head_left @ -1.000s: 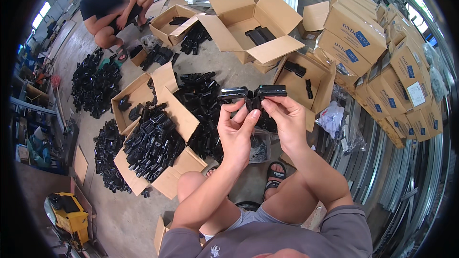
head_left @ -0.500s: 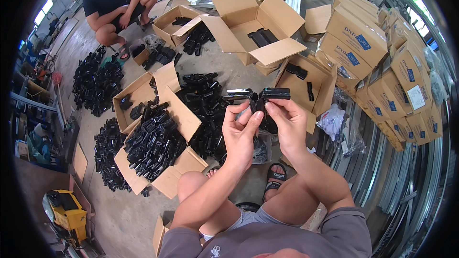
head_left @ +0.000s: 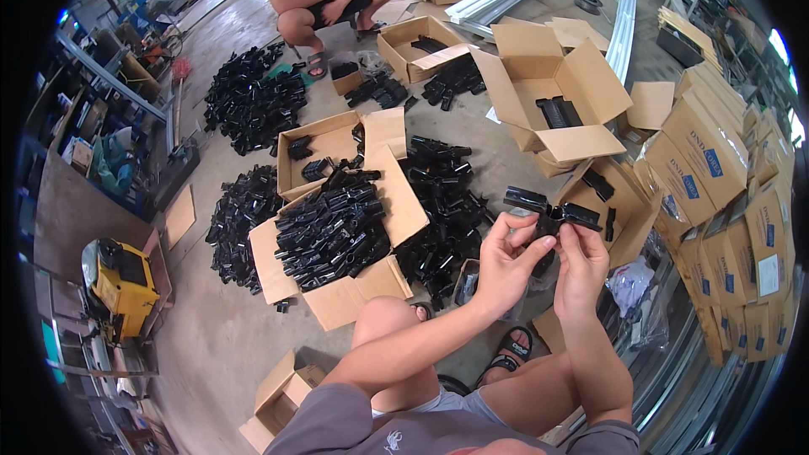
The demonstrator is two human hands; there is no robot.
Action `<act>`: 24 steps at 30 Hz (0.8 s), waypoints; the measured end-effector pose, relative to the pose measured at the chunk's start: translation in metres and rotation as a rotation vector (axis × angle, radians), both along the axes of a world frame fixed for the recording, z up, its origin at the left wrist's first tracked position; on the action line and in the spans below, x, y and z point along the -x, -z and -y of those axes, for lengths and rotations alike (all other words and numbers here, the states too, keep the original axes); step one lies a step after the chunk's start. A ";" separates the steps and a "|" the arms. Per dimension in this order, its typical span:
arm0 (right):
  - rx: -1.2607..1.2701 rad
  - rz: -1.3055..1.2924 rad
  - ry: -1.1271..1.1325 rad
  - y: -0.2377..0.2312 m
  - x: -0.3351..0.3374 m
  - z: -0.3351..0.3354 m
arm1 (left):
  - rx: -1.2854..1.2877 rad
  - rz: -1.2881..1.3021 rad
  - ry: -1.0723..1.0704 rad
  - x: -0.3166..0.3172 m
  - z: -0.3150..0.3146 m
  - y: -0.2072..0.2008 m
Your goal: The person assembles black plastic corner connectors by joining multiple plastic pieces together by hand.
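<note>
Both my hands are raised in front of me, to the right of the middle, with fingers pinched on a glossy black T-shaped fitting (head_left: 552, 219). My left hand (head_left: 510, 265) grips it from the left, its thumb near the middle. My right hand (head_left: 581, 274) has the right part from below. The fitting's two arms stick out to either side; its lower part is mostly covered by my fingers. Left of my hands lies a pile of similar black fittings (head_left: 442, 202). Beyond it, more fittings (head_left: 333, 223) are heaped over an open cardboard box (head_left: 358, 291).
A half-filled open carton (head_left: 320, 139) adjoins the heap. Another open carton (head_left: 560, 67) stands farther back, and one (head_left: 636, 232) sits just beyond my hands. Stacked cartons (head_left: 699, 152) and metal profiles line the right. A person (head_left: 329, 0) squats at the back. A yellow machine (head_left: 125, 286) stands left.
The view has swung, so the surroundings sit farther right in the picture. Both hands keep hold of the fitting, which is now tilted with its right arm lower.
</note>
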State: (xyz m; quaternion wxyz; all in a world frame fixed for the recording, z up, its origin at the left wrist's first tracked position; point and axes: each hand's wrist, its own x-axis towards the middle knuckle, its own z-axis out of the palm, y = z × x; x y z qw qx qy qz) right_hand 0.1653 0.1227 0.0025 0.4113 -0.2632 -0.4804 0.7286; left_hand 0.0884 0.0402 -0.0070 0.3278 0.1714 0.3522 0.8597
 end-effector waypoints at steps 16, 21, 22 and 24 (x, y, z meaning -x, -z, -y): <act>-0.004 -0.037 -0.004 -0.005 -0.003 -0.001 | 0.051 -0.054 -0.056 -0.005 -0.002 -0.004; -0.125 0.016 0.053 0.009 -0.002 -0.002 | 0.097 -0.110 -0.059 -0.002 -0.004 -0.002; -0.132 0.009 0.052 0.007 0.000 0.001 | 0.063 -0.079 -0.056 -0.004 -0.002 -0.003; -0.180 -0.008 0.085 0.002 0.001 0.008 | 0.075 -0.088 -0.048 -0.003 -0.001 -0.003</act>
